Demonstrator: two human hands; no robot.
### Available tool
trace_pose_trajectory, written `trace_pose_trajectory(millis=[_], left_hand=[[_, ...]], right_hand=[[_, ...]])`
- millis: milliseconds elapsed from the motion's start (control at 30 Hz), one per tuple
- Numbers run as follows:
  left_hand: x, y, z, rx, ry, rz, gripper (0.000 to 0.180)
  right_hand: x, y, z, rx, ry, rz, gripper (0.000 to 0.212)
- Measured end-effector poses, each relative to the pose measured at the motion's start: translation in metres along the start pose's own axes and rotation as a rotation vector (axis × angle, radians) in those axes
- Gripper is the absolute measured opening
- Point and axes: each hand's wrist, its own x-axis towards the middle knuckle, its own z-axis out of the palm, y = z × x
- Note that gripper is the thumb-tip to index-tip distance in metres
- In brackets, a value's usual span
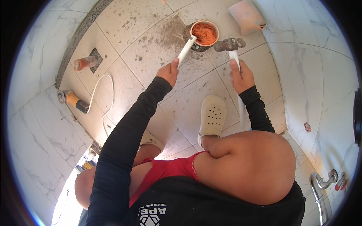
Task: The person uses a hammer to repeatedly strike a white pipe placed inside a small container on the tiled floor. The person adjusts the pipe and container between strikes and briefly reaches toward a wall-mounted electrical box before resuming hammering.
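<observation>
Hammer (230, 45) in R hand (242, 77), fingers wrapped round it, just R of a round pipe mouth (217, 34) in the tile floor (188, 94). L hand (168, 72) closed round a white bar (185, 51), far end at pipe's rim; can't tell if touching. Crumpled orange stuff (204, 34) in pipe. Grinder (75, 101) w/ cord (113, 94) far L.

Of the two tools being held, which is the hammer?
The hammer is in the right hand: a blocky, brownish head crosses its white handle. The white tool in the left hand shows no such crosspiece.
</observation>
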Motion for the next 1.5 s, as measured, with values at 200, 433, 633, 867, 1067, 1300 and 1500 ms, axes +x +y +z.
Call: trace_pose_trajectory(millis=[200,433,633,867,1067,1300,1500], left_hand=[[-0.007,0.001,-0.005,0.078,0.063,0.045,0.07],[-0.002,0.0,-0.002,0.074,0.145,0.096,0.075],[0.009,0.002,-0.01,0.05,0.042,0.057,0.076],[0.009,0.013,-0.012,0.17,0.053,0.07,0.075],[0.008,0.016,-0.015,0.182,0.026,0.057,0.076],[0.013,0.011,-0.01,0.198,0.038,0.076,0.079],[0.012,0.011,-0.011,0.217,0.031,0.124,0.08]], right_hand=[[0.004,-0.024,0.006,-0.184,-0.036,-0.114,0.048],[0.02,-0.057,0.014,-0.233,-0.107,-0.134,0.047],[0.03,-0.069,0.013,-0.318,-0.131,-0.187,0.046],[0.06,-0.132,0.007,-0.49,-0.122,-0.559,0.045],[0.064,-0.135,0.037,-0.602,0.016,-0.551,0.044],[0.074,-0.125,0.031,-0.715,-0.166,-0.369,0.046],[0.073,-0.116,0.048,-0.899,-0.295,-0.188,0.05]])
